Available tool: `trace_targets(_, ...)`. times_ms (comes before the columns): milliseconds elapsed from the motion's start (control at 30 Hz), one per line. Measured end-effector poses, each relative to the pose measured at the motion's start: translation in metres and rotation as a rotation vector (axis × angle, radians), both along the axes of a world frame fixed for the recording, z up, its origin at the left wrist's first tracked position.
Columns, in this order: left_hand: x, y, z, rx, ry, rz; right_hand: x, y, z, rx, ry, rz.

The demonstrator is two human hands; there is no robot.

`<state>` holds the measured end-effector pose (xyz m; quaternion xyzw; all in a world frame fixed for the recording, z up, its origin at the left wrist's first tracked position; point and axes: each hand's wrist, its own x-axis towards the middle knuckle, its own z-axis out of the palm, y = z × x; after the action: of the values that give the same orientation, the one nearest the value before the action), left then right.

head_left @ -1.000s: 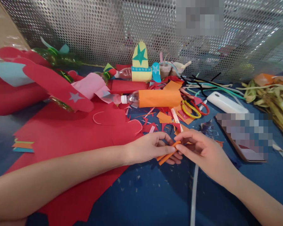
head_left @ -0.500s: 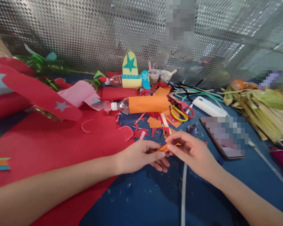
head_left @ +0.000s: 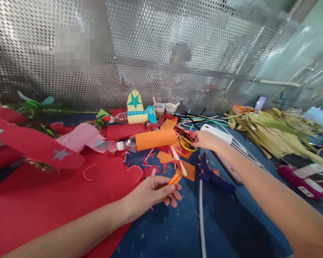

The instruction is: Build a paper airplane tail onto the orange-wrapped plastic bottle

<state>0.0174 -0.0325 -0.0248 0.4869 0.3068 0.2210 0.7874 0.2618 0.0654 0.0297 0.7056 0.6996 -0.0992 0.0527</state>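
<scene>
My left hand [head_left: 158, 191] pinches a folded strip of orange paper [head_left: 174, 179] between thumb and fingers, just above the blue table. Stretched forward, my right hand [head_left: 204, 139] has its fingers curled at the handles of the scissors [head_left: 187, 144], which show yellow and red loops; the fingertips are partly hidden. To the left of the scissors lies a plastic bottle wrapped in orange paper [head_left: 156, 139], its white cap pointing left. A dark blue glue gun [head_left: 215, 179] rests below my right forearm.
Red paper sheets [head_left: 56, 204] cover the left side. Paper scraps [head_left: 164, 157] lie around the bottle. A decorated yellow bottle [head_left: 136, 116] stands behind. Dried husks [head_left: 269, 132], a white power strip [head_left: 216, 133] and a magenta device [head_left: 303, 181] sit right. A perforated metal panel [head_left: 150, 53] closes the back.
My right hand has left the orange paper strip and reached forward to the scissors. My left hand keeps the strip. The glue gun now shows, and the view has tilted up and turned right.
</scene>
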Motion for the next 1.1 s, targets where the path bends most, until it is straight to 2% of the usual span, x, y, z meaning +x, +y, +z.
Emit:
trace_targets(167, 0.0, 0.0, 0.001, 0.007, 0.032, 0.04, -0.017, 0.006, -0.001, -0.058, -0.043, -0.005)
trace_targets(267, 0.0, -0.001, 0.002, 0.01, 0.028, 0.05, -0.022, 0.007, 0.004, -0.065, -0.049, -0.044)
trace_targets(333, 0.0, -0.001, 0.003, 0.013, 0.03, 0.045, -0.02, 0.008, 0.014, -0.081, -0.044, -0.075)
trace_targets(467, 0.001, -0.002, 0.004, 0.042, 0.049, 0.033, -0.002, 0.0, 0.045, -0.142, 0.0, -0.134)
trace_targets(533, 0.001, -0.002, 0.004, 0.046, 0.05, 0.036, 0.009, -0.009, 0.058, -0.167, 0.066, -0.144)
trace_targets(600, 0.001, -0.001, 0.004, 0.047, 0.043, 0.033, 0.019, -0.018, 0.064, -0.17, 0.17, -0.145)
trace_targets(667, 0.001, -0.001, 0.003, 0.045, 0.035, 0.03, 0.025, -0.026, 0.06, -0.153, 0.297, -0.149)
trace_targets(767, 0.001, -0.001, 0.002, 0.039, 0.031, 0.038, 0.029, -0.034, 0.045, -0.085, 0.518, -0.165)
trace_targets(933, 0.002, -0.001, 0.004, -0.038, -0.023, 0.075, 0.019, -0.05, 0.026, 0.065, 0.819, -0.121)
trace_targets(1000, 0.001, -0.001, 0.011, -0.07, -0.058, 0.113, 0.011, -0.068, 0.023, 0.137, 0.887, -0.059)
trace_targets(1100, -0.003, -0.002, 0.027, -0.069, -0.111, 0.157, -0.006, -0.114, 0.016, 0.268, 0.899, 0.021)
